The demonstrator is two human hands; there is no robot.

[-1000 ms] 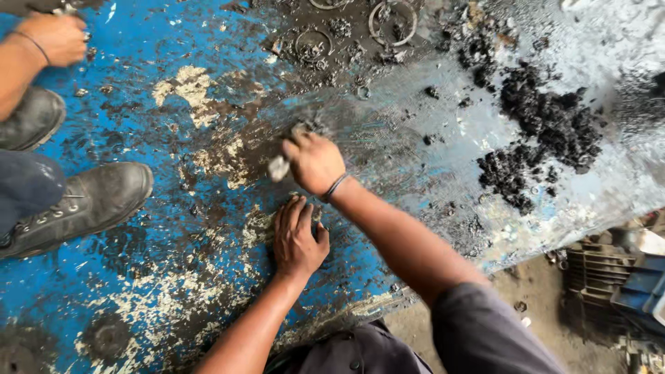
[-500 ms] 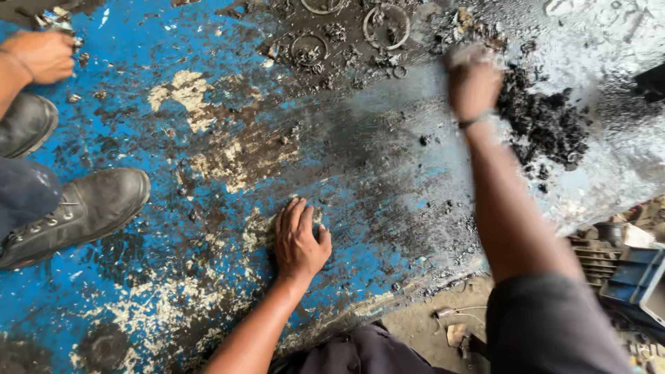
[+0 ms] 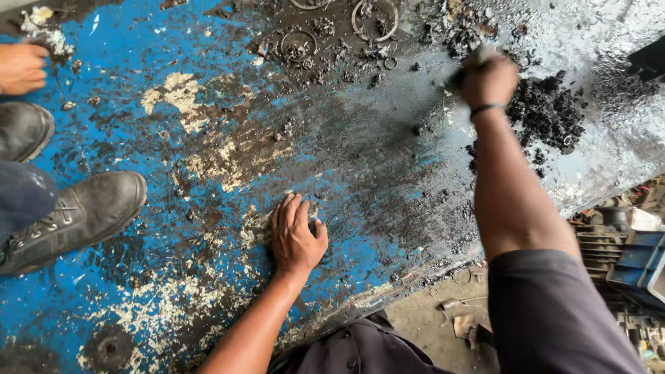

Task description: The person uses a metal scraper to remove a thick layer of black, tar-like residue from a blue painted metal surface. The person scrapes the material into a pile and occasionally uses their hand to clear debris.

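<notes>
Two hands were down: left hand lay flat, fingers spread, on the blue painted metal sheet; right hand fisted round a blurred scraper beside the black sludge pile, likely soft, greasy, crumbly, best pushed, not pinched.

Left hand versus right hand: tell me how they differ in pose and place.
The left hand lies flat, fingers spread, on the blue painted surface; the right hand is closed in a fist, blurred, beside the black sludge pile. Only the right carries a dark wristband. Both are bare.
</notes>
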